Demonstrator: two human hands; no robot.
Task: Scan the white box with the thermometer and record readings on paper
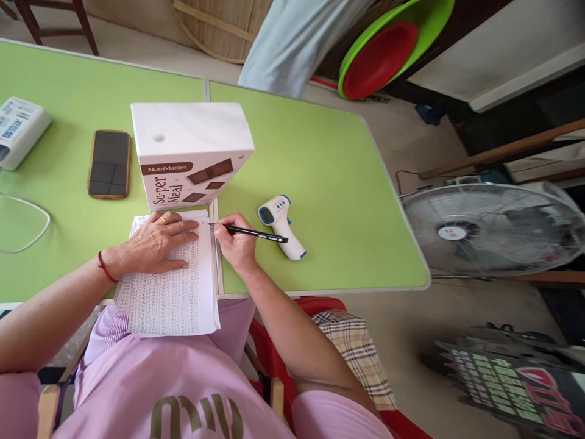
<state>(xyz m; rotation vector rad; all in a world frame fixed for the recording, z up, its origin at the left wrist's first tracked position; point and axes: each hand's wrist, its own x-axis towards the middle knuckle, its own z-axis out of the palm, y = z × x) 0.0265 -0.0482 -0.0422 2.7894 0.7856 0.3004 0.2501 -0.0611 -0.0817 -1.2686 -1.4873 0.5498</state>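
My left hand point(158, 244) lies flat on the handwritten sheets of paper point(171, 305), fingers stretched to the right. Dense rows of writing cover the top sheet, whose lower end hangs past the table edge. Between the fingers of my right hand point(237, 244) is a black pen point(256, 231), its tip at the upper right of the sheet. A white box point(192, 131) marked "NutriMotion Super Meal" stands just beyond the paper. To the right of the pen lies a white and blue infrared thermometer point(278, 222), partly behind the pen's end.
On the green table point(320, 152), a phone point(108, 164) lies left of the box. Farther left are a white device point(21, 131) and a white cable point(43, 225). A fan point(457, 231) stands off the right end. A red chair point(265, 347) is below the table edge.
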